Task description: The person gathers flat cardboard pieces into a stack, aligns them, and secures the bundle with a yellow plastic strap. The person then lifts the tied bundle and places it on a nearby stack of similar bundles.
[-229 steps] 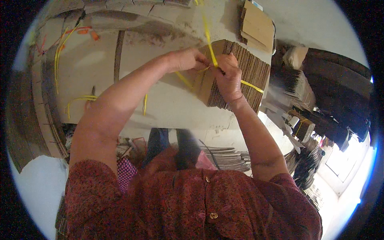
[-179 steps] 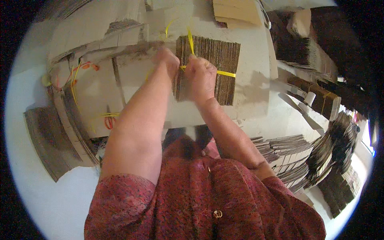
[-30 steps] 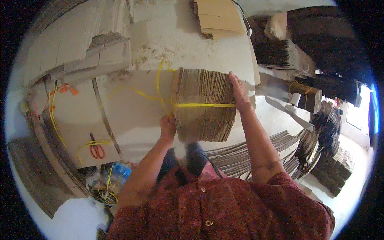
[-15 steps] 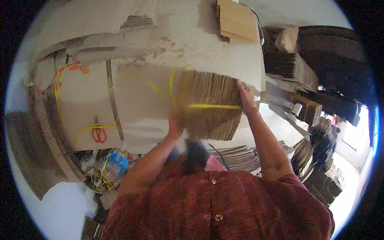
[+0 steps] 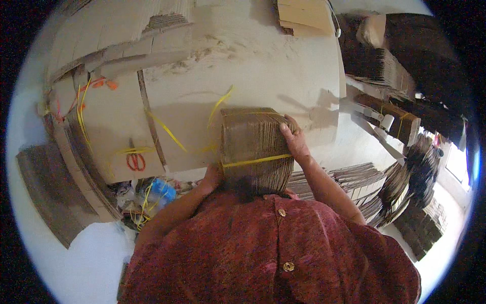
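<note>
A thick bundle of brown cardboard sheets (image 5: 257,137) stands on edge close against my body, a yellow strap (image 5: 258,161) running around it. My right hand (image 5: 295,141) grips its right side, thumb on the near face and fingers curled over the far corner. At the lower left side of the bundle, my left hand (image 5: 213,177) presses on it, its fingers partly hidden. Loose yellow strap pieces (image 5: 169,133) lie on the table left of the bundle. Red-handled scissors (image 5: 135,161) rest farther left.
The pale table (image 5: 243,66) bears dust and flat cardboard at far left. A folded brown carton (image 5: 305,18) lies at the far edge. Stacked cardboard (image 5: 349,180) stands to the right. Below the table's left end are a blue object (image 5: 163,190) and tangled yellow strapping.
The bundle has come nearer my body, held between both hands. My right hand has shifted down and left with it, and the view has shifted slightly.
</note>
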The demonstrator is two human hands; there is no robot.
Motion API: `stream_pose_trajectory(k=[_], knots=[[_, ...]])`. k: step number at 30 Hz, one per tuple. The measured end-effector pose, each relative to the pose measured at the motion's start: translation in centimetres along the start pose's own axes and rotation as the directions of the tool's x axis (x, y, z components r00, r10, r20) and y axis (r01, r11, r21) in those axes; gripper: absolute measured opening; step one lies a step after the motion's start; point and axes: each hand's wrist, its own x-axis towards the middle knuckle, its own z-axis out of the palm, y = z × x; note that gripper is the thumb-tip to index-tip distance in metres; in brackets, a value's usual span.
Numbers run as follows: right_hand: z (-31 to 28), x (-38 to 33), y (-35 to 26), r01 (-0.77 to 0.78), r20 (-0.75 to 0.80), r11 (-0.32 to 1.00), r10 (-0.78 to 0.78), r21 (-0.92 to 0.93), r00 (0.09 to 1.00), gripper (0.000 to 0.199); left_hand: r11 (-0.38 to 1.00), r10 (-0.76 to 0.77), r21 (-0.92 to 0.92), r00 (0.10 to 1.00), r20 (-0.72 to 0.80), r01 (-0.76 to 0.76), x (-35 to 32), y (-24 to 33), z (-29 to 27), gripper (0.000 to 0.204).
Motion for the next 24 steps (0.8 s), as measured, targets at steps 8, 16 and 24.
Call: stream_pose_trajectory(k=[8, 16, 24], knots=[[0.0, 0.1, -0.2, -0.046, 0.067, 0.984, 0.035, 0.172, 0.997, 0.049, 0.619, -0.772, -0.37, 0.623, -0.126, 0.692, 3.8, 7.2, -11.4, 0.032], [0.3, 0.1, -1.3, -0.021, 0.072, 0.993, 0.013, 0.112, 0.997, 0.051, 0.051, -0.563, -0.997, 0.826, 0.025, 0.065, 10.7, 9.5, -11.1, 0.056], [0.4, 0.4, 0.0, -0.054, 0.068, 0.985, 0.044, 0.165, 0.997, 0.05, -0.054, -0.508, -0.998, 0.86, 0.045, 0.021, 11.0, 11.1, -13.5, 0.051]])
